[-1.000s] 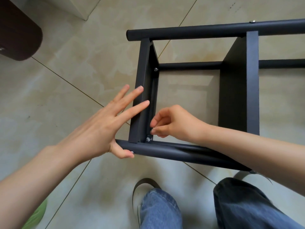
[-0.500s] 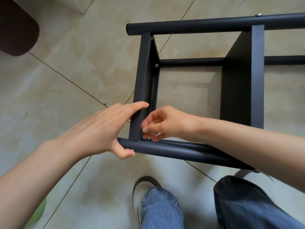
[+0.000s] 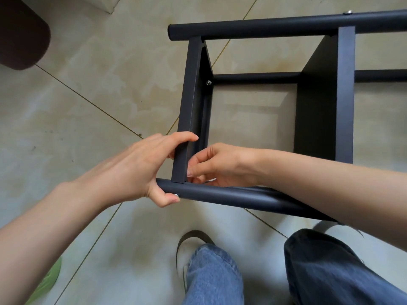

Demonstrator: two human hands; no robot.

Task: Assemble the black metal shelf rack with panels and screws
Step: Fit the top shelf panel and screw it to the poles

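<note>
The black metal shelf rack (image 3: 275, 25) is lying on its side on the tiled floor (image 3: 88, 89), right in front of the person's knees. The end panel (image 3: 190, 102) is standing between the far tube and the near tube (image 3: 231, 195).

A second ago the left hand (image 3: 132, 170) was flat, with its fingers spread out against the end panel. Now it is curling round. Its fingers are hooking over the top edge of the panel and its thumb is pressing under the near tube, so it is squeezing the two parts together. That is holding the corner steady.

The right hand (image 3: 218, 166) is moving in closer too. It was next to a small silver screw at the bottom corner, and now its fingertips are bunched up tight over that spot. The screw is hidden behind the fingers, so it is probably being pinched and turned, but I cannot tell for sure.

Another screw (image 3: 208, 82) is already sitting in the far corner of the same panel. A second panel (image 3: 323, 95) is standing further right.

So this looks like the step of tightening the near corner. A slip here could drop the little screw onto the floor.
</note>
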